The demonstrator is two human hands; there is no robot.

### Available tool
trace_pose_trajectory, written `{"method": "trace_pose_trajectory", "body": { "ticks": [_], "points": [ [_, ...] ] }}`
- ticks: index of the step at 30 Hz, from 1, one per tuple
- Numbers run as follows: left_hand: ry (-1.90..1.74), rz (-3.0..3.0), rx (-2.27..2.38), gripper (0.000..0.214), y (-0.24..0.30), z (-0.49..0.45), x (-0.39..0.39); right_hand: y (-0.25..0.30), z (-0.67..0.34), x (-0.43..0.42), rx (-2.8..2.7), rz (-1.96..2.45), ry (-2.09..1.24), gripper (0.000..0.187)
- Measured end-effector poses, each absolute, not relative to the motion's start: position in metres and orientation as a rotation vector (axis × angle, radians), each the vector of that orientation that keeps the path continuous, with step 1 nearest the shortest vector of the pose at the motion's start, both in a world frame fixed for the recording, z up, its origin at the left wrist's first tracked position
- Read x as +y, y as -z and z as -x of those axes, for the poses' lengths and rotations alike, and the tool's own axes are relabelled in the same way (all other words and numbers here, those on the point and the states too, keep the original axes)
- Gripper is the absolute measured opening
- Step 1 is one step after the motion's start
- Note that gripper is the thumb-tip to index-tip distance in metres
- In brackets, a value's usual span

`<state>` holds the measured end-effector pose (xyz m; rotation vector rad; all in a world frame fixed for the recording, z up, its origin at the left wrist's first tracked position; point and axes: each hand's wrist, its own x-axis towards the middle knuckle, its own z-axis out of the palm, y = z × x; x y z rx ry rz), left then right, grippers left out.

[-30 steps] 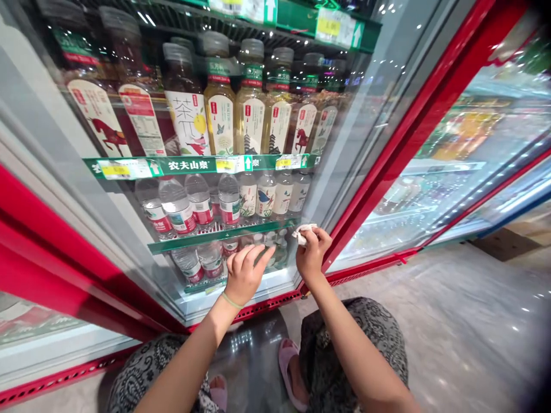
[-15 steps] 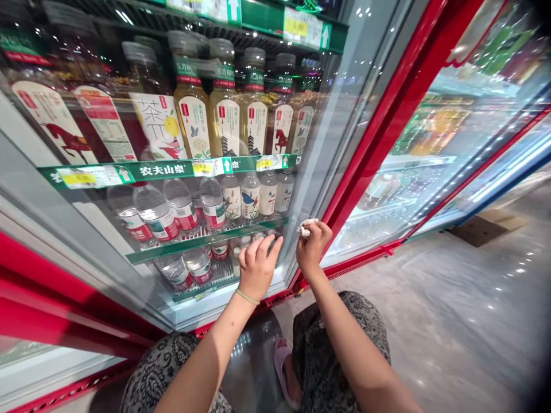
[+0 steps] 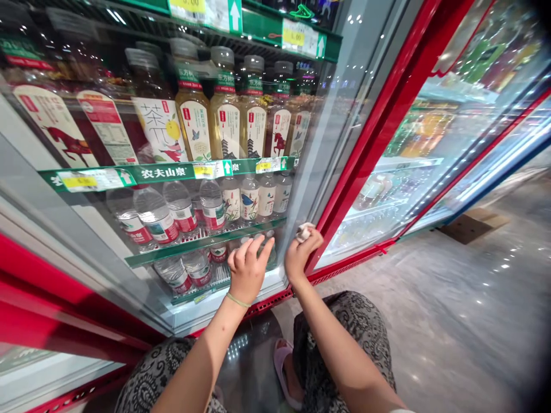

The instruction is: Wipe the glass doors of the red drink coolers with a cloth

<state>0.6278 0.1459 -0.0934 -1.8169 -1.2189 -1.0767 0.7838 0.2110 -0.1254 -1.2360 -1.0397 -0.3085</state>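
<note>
My right hand (image 3: 300, 258) is closed on a crumpled white tissue or cloth (image 3: 305, 232), close to the red frame (image 3: 357, 155) of a glass-doored drinks fridge. Left of it, my left hand (image 3: 249, 265) has its fingers apart and slightly bent, with nothing in them. It is in front of the lower shelves; whether it touches the glass I cannot tell. Behind the glass stand tea bottles (image 3: 228, 129) on one shelf. Below them are clear water bottles (image 3: 157, 215) with red labels and small cream-labelled bottles (image 3: 249, 201).
Green price strips (image 3: 167, 171) edge the shelves. To the right runs another lit fridge (image 3: 374, 189) with a red frame. A flat brown cardboard piece (image 3: 473, 225) lies on the grey floor (image 3: 434, 298). My knees in patterned trousers (image 3: 361, 330) and a pink slipper (image 3: 283, 367) are below.
Both my hands have shifted slightly left and down in view. My right hand still grips the white piece, with its wrist turned a little. The view has shifted slightly too.
</note>
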Motion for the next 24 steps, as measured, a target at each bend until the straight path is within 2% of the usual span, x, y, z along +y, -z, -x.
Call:
{"method": "trace_pose_trajectory", "body": {
  "ticks": [4, 9, 15, 21, 24],
  "points": [
    [1.081, 1.771, -1.234, 0.046, 0.09, -0.61, 0.141, 0.141, -0.783, 0.205, -1.295, 1.179, 0.317, 0.033],
    [1.061, 1.775, -1.204, 0.044, 0.098, -0.593, 0.137, 0.134, -0.79, 0.209, -0.918, 1.327, 0.287, 0.037],
    [1.017, 1.78, -1.211, 0.043, 0.099, -0.581, 0.131, 0.148, -0.751, 0.192, -1.43, 1.127, 0.307, 0.036],
    [1.03, 1.784, -1.258, 0.044, 0.101, -0.566, 0.126, 0.127, -0.781, 0.209, -0.853, 1.339, 0.269, 0.041],
    [1.02, 1.827, -1.233, 0.05, 0.109, -0.565, 0.127, 0.133, -0.752, 0.197, -1.173, 1.232, 0.346, 0.037]
  ]
}}
